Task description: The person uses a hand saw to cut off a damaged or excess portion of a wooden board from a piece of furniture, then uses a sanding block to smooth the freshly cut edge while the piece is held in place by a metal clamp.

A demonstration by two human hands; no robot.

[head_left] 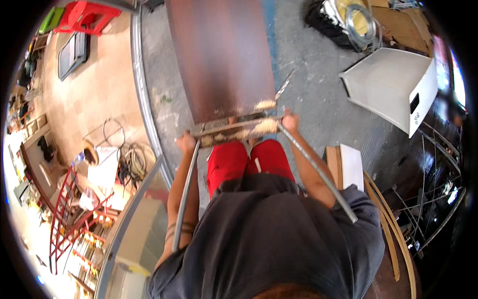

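Observation:
In front of my thighs is a narrow brown wooden piece (221,135) with ragged, pale yellowish crumbly material along it. My left hand (186,142) is closed at its left end, beside a grey metal leg (186,194) that slants back along my forearm. At the right end my right hand (290,121) is closed too, near a second metal leg (318,172) reaching toward my elbow. Just beyond lies a long, reddish-brown panel (224,55), its near edge worn and crumbly. Another short metal bar (285,83) sticks out at its right corner. Fine finger detail is blurred.
A white box-like casing (388,84) stands at right, below a coil of wire (360,25). Wood strips (391,224) and metal rods (428,184) lie nearer right. Left, past a metal door track (142,84), are tangled cables (132,162), a red metal frame (64,224) and red stools (92,17).

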